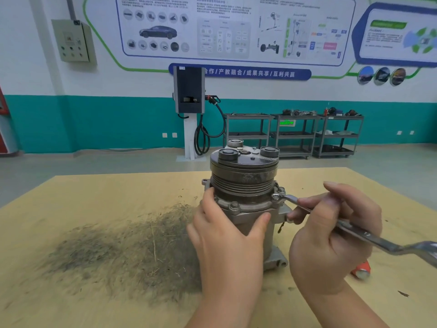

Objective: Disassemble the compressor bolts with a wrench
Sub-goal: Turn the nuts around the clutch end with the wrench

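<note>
Head view, one entry per item. Compressor [244, 185]: stands upright, pulley end up, near the middle of the desk [118, 197]. Left hand [227, 235]: wrapped round the compressor body below the flange, fingers and thumb curled against the housing, steadying it. Right hand [331, 235]: grip pinched round the shank of the wrench [350, 229], fingers curled over it. Wrench head: seated on a flange bolt [276, 197] on the right side of the housing. Second bolt [234, 205]: at the front of the flange, still in place, untouched. Dark grit patch [132, 252]: spread on the desk left of the compressor. Small red object [361, 269]: lying on the desk under the right hand, partly hidden. Step in hand, by my reading: loosening the right-side bolt. Next move likely calls for a firm swing of the handle while the left hand holds the body from twisting.
</note>
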A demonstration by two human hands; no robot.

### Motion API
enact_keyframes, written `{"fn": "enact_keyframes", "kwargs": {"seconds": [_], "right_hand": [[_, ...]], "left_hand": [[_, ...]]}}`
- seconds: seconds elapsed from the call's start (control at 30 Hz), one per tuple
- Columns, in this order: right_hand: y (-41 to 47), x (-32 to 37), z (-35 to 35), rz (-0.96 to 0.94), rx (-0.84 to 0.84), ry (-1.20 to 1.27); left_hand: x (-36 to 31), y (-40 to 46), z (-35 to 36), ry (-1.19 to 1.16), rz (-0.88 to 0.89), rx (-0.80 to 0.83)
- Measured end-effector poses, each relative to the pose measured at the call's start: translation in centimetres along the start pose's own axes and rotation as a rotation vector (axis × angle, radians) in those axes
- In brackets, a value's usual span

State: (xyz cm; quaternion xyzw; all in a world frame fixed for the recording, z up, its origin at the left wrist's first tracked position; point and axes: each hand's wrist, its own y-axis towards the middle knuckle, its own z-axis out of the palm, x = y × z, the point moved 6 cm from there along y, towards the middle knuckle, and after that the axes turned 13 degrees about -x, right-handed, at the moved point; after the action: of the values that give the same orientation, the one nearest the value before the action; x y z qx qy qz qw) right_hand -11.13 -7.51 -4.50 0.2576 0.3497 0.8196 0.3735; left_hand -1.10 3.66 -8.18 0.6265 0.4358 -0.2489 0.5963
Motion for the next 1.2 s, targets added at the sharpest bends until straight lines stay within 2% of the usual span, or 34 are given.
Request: {"fn": "enact_keyframes", "kwargs": {"seconds": [0.1, 0.27, 0.4, 0.5, 0.6, 0.7, 0.77, 0.9, 1.07, 1.2], "right_hand": [[0.0, -0.2, -0.2, 0.021, 0.016, -0.023], [-1.8, 1.1, 0.8, -0.063, 0.197, -0.111], [-1.3, 1.3, 1.2, -0.034, 0.203, -0.070], [0.3, 0.7, 0.6, 0.109, 0.057, 0.011], [1.6, -1.1, -0.2, 0.432, -0.117, 0.096], [1.2, -3.7, -0.7, 0.759, -0.173, 0.112], [1.1, -4.9, -1.1, 0.875, -0.205, 0.094], [1.3, -6.8, -1.2, 1.026, -0.191, 0.095], [1.3, -8.1, -0.7, 1.216, -0.083, 0.142], [1.5, -7.5, -0.7, 1.106, -0.076, 0.146]], "left_hand": [[-0.3, -0.6, 0.2, 0.031, -0.004, 0.015], [-0.6, -1.3, 0.2, 0.027, 0.003, -0.002], [-0.6, -0.6, -0.3, 0.038, 0.002, -0.038], [-0.1, 0.7, -0.6, 0.089, -0.020, -0.036], [1.1, 2.6, -0.1, 0.108, -0.042, 0.113], [1.7, 3.5, 0.8, -0.085, -0.080, 0.328], [1.9, 3.6, 1.0, -0.167, -0.079, 0.384], [1.8, 3.7, 1.0, -0.213, -0.047, 0.389], [1.4, 4.0, 0.8, -0.267, -0.037, 0.405], [1.4, 4.1, 0.6, -0.293, -0.046, 0.404]]}}
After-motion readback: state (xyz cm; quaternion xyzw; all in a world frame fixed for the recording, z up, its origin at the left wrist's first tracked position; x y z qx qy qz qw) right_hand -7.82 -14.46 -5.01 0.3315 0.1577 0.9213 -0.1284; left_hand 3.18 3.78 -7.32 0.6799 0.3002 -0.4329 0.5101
